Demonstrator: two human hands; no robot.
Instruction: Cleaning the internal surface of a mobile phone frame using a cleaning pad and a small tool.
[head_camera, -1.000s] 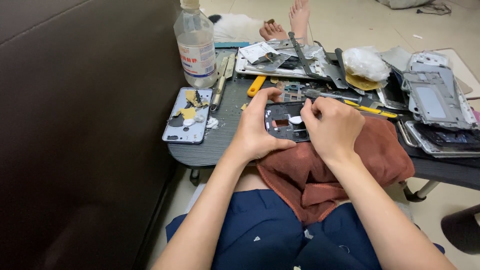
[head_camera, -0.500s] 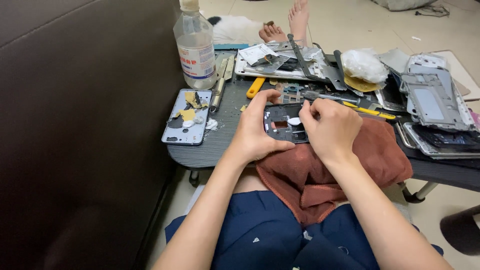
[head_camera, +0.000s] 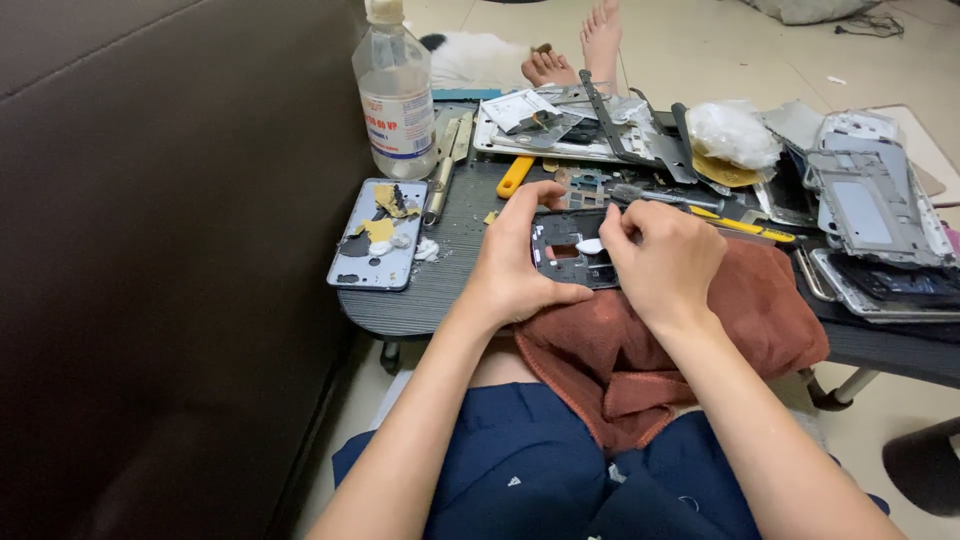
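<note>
Left hand (head_camera: 515, 265): curled around the phone frame's (head_camera: 562, 250) left edge, gripping it.
Right hand (head_camera: 665, 260): fingers pinched together, pressing on the frame.
Frame: between both hands, over the towel (head_camera: 760, 310).
Bottle (head_camera: 397, 95): well beyond the left hand.

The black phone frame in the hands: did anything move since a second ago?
Almost nothing moved. The left hand still grips the black rectangular phone frame on its left side, and the right hand still presses a small white piece on it with its fingers. The rust-brown cloth, the clear plastic bottle and the grey phone back cover lie where they were.
</note>
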